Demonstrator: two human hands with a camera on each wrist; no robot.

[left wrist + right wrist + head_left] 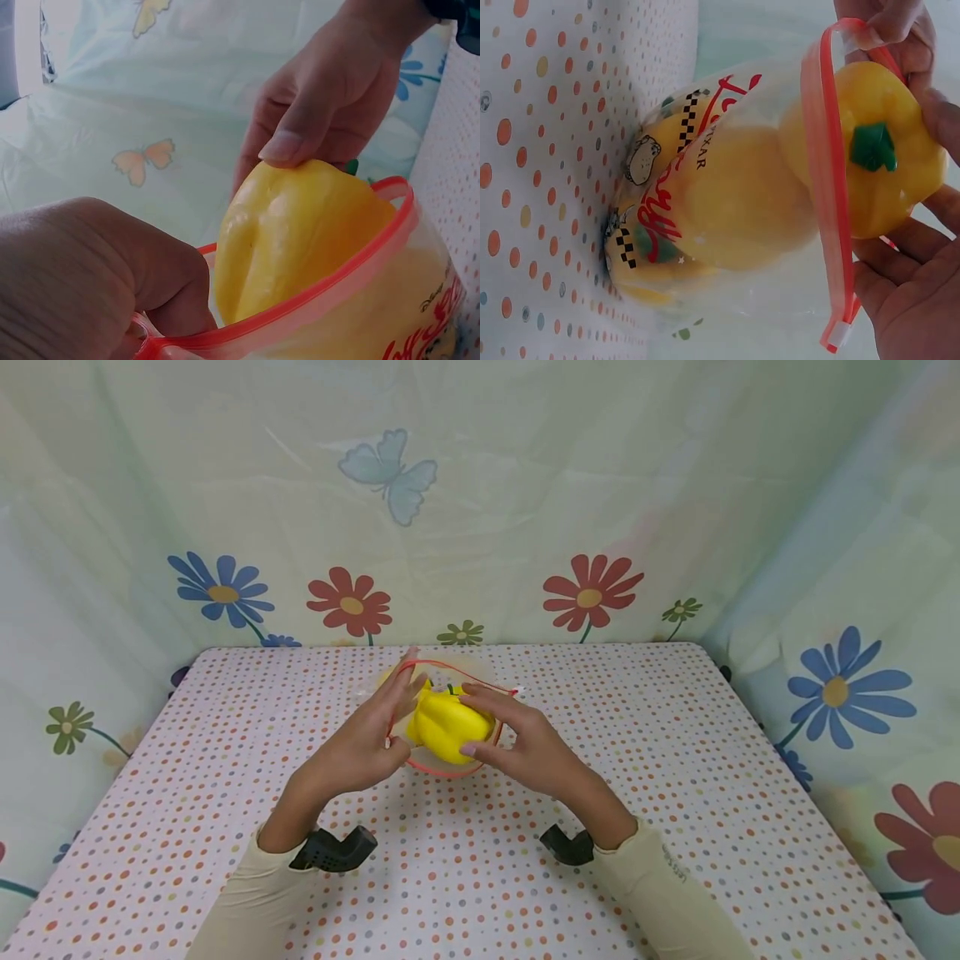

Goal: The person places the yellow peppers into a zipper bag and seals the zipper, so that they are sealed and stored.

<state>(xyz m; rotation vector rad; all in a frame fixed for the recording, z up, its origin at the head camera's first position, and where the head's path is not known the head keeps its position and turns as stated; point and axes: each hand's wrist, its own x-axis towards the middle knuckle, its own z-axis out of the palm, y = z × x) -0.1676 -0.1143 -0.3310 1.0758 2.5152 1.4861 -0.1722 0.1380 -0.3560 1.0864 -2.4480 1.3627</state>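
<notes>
A yellow bell pepper (pixel 450 727) with a green stem sits tilted at the mouth of a clear zip bag (pixel 825 165) with a red zip edge. My right hand (pixel 528 739) holds that pepper, thumb on the near side and fingers round the other. At the opposite end of the opening, my left hand (pixel 367 739) pinches the red edge, its thumb inside the rim. Through the printed plastic, more yellow peppers (pixel 750 199) show in the bag below. The right wrist view shows the white slider (pixel 840 334) at one end of the zip.
A dotted cloth covers the table (pixel 480 877) under the bag. Behind and at both sides hang pale curtains (pixel 487 510) printed with flowers and a butterfly. Black wrist cameras (pixel 333 850) sit at both sleeve cuffs.
</notes>
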